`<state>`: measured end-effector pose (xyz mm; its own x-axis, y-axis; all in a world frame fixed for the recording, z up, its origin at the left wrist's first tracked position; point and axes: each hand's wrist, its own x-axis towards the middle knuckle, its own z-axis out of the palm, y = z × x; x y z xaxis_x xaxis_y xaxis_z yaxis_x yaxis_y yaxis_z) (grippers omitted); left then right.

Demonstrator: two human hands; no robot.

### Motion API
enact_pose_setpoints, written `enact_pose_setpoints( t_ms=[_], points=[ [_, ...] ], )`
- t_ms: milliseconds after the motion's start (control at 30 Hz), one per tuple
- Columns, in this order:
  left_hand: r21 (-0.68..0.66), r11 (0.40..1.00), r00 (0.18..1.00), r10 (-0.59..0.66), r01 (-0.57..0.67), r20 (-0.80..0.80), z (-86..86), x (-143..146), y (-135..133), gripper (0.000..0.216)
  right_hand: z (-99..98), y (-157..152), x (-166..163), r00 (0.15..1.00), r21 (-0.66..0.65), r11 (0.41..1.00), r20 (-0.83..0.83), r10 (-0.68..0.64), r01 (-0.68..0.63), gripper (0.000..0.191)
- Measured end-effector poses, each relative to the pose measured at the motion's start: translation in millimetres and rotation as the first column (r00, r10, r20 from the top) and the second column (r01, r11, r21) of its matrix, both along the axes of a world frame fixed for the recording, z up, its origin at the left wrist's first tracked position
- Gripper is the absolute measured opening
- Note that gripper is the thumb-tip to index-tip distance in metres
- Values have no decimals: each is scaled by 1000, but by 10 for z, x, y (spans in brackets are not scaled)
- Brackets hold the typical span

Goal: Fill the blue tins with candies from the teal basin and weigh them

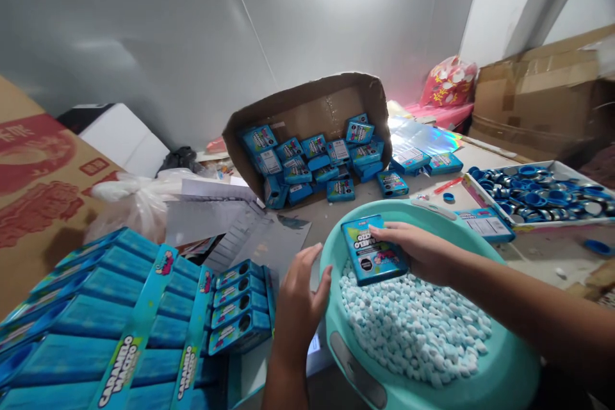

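My right hand [408,246] grips a small blue candy box [368,262], printed with white lettering, over a turquoise plastic basin [509,333]. Small pale blue and white candies [418,327] fill the lower part of the basin. On the basin's left side, my left hand [305,291] has its thumb and fingers apart, with nothing in it, close to the rim. Left of that hand stands a short stack of blue boxes with round holes [240,320]. Larger blue packs [106,307] marked "Caramelo Macizo" lie further left.
A tipped cardboard carton [307,106] holds many blue boxes, some spilling onto the table. At right, a shallow white tray [552,225] contains blue and silver caps. Papers [206,218] and a large brown carton [43,186] are at left.
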<state>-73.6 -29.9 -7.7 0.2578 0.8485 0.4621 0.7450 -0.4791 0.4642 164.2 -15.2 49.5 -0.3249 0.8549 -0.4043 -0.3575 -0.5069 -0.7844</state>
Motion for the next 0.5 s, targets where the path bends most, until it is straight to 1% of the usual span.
enact_pose_setpoints(
  t_ms=[33, 133, 233, 333, 433, 500],
  points=[
    [45, 999, 1000, -8, 9, -26, 0, 0, -5, 41, -5, -12, -17, 999, -16, 999, -15, 28, -28, 24],
    [152, 986, 995, -57, 68, -76, 18, -5, -36, 47, -33, -40, -56, 992, -1, 993, -42, 115, -115, 23],
    [195, 974, 991, -103, 118, -83, 69, 2, -97, 56, -79, -52, -77, 989, -13, 990, -33, 142, -142, 22],
    [198, 965, 980, -145, 171, -136, 123, 13, -143, 59, -120, -58, -93, 984, -51, 984, -53, 167, -170, 23],
    [143, 955, 958, -234, 259, -169, 147, 6, -141, 59, -123, -71, -111, 979, -66, 979, -86, 187, -193, 25],
    [116, 945, 943, -284, 306, -173, 149, -8, -127, 56, -98, -83, -124, 979, -60, 979, -67, 191, -195, 29]
  ],
)
